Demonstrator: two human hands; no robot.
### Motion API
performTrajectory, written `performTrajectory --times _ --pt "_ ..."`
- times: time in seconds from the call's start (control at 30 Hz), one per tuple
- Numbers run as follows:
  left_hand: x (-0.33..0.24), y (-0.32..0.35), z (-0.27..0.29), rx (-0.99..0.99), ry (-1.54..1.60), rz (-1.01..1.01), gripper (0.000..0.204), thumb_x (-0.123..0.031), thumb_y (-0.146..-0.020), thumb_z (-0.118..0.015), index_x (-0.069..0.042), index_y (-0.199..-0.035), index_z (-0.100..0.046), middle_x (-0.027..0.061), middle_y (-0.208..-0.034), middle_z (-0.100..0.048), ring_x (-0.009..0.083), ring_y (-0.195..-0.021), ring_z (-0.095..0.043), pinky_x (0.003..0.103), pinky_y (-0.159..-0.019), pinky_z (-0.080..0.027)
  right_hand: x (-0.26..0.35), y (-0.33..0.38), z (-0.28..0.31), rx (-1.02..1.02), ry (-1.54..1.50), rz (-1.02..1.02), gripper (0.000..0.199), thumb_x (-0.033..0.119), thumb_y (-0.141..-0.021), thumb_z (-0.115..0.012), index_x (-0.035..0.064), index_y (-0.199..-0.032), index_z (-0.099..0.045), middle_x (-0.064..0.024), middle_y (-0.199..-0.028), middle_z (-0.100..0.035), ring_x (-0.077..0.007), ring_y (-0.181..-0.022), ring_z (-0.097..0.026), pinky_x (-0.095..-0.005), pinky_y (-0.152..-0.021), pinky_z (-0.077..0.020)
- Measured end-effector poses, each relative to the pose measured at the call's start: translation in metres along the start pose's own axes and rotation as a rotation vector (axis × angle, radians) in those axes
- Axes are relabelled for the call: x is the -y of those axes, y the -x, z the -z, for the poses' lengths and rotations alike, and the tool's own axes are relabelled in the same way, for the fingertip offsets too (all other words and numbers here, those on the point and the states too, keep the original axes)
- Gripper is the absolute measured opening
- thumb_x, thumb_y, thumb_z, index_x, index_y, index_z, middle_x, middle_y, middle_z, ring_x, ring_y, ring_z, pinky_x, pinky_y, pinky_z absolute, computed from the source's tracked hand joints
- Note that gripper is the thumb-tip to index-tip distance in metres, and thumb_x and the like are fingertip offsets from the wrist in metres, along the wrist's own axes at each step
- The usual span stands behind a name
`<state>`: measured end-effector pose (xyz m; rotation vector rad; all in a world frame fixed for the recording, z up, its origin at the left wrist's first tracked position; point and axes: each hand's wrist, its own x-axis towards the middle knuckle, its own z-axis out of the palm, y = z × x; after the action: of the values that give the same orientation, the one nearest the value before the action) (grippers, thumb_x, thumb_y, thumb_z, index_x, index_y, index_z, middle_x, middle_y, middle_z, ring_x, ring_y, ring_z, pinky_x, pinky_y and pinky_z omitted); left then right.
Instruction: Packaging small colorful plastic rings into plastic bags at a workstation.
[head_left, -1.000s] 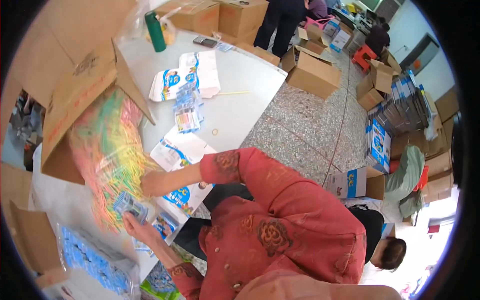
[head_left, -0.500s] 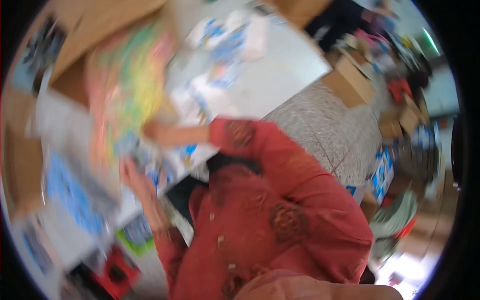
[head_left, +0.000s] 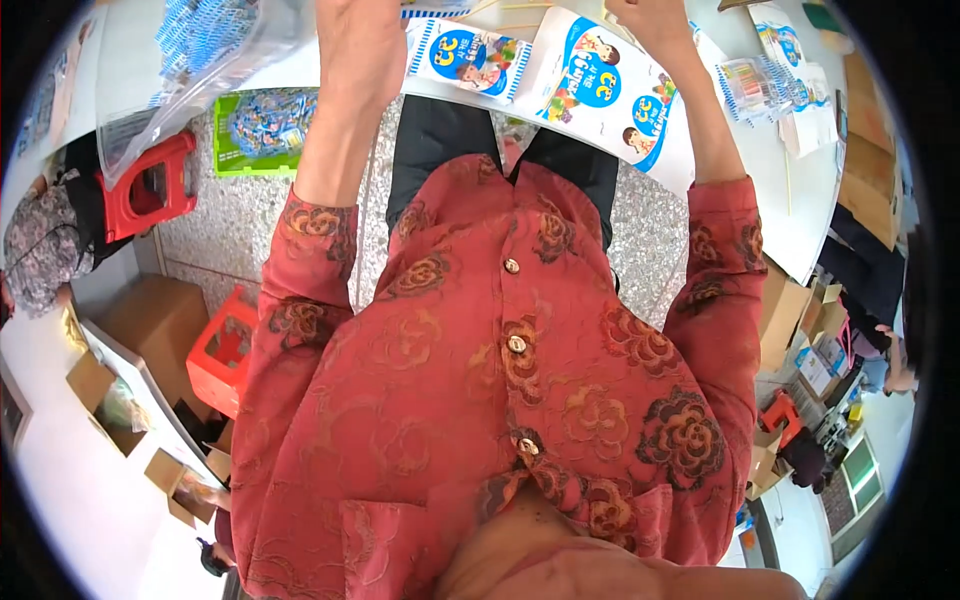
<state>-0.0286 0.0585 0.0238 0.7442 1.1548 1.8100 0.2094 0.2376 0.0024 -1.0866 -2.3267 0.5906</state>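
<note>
At the table's top edge of view, my left hand (head_left: 362,55) shows its back and wrist, and its fingers are cut off by the frame. Beside it lies a blue-and-white printed packet (head_left: 468,62) with striped ends. My right hand (head_left: 652,28) is over the far side of a white printed bag or flat carton (head_left: 590,85) with blue ovals and fruit pictures. Its fingertips are mostly out of frame, and what they hold, if anything, cannot be made out. Thin pale sticks (head_left: 513,8) lie between the hands.
A clear plastic bag (head_left: 215,75) with striped packets lies left. A green basket (head_left: 222,140) of small packets stands below the table. Red stools (head_left: 222,350) and cardboard boxes (head_left: 150,325) are on the left floor. Small packets (head_left: 752,88) lie right. Other people are at both sides.
The view has swung round and sharpened from a blur. My hands, close together beside a colourful plastic bag before, are now apart on either side of the printed packages.
</note>
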Motion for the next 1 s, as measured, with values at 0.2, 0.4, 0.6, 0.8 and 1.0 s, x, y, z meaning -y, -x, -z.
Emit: performTrajectory --times 0.2,0.4,0.6,0.8,1.0 --pt "-0.013 0.008 -0.052 0.086 0.144 0.011 0.020 -0.014 -0.092 -0.052 0.000 -0.102 -0.063 0.0035 -0.096 -0.065 0.0080 -0.083 -0.059 0.022 -0.077 -0.045 -0.013 0.027 -0.008 0.033 -0.095 0.058 0.008 0.005 -0.074 -0.056 0.0011 -0.072 -0.050 -0.0141 -0.062 -0.051 -0.0238 -0.053 -0.050 -0.0335 -0.051 -0.0404" --pt "-0.011 0.011 -0.053 0.004 0.168 0.041 0.020 -0.014 -0.091 -0.054 0.000 -0.103 -0.062 0.0047 -0.097 -0.065 0.0112 -0.085 -0.060 0.026 -0.077 -0.048 -0.026 0.022 -0.012 -0.020 -0.190 0.060 0.006 0.006 -0.080 -0.056 0.0000 -0.079 -0.055 -0.0141 -0.066 -0.054 -0.0198 -0.056 -0.053 -0.0321 -0.054 -0.0423" --pt "0.003 0.032 -0.056 0.013 0.107 0.097 0.013 -0.011 -0.089 -0.057 -0.001 -0.095 -0.064 -0.0037 -0.086 -0.061 0.0027 -0.078 -0.051 0.020 -0.071 -0.040 -0.017 0.027 0.009 0.084 -0.490 -0.252 0.017 0.015 -0.086 -0.058 -0.0014 -0.087 -0.061 -0.0038 -0.070 -0.059 -0.0108 -0.061 -0.055 -0.0253 -0.056 -0.0468" --pt "0.005 0.036 -0.062 0.135 -0.052 0.053 0.018 -0.015 -0.092 -0.054 0.000 -0.089 -0.064 -0.0019 -0.082 -0.061 0.0027 -0.072 -0.049 0.020 -0.066 -0.041 0.040 0.022 0.062 0.032 -0.965 -0.117 0.012 0.009 -0.088 -0.057 -0.0011 -0.094 -0.060 -0.0029 -0.070 -0.058 -0.0076 -0.060 -0.054 -0.0224 -0.053 -0.0445" --pt "0.007 0.037 -0.067 0.216 -0.162 -0.010 0.022 -0.017 -0.092 -0.054 0.002 -0.092 -0.065 -0.0025 -0.083 -0.060 0.0027 -0.075 -0.047 0.020 -0.069 -0.040 0.100 0.026 0.101 0.147 -1.090 -0.097 0.011 0.009 -0.089 -0.057 -0.0004 -0.095 -0.059 -0.0023 -0.069 -0.058 -0.0077 -0.057 -0.054 -0.0215 -0.052 -0.0434"
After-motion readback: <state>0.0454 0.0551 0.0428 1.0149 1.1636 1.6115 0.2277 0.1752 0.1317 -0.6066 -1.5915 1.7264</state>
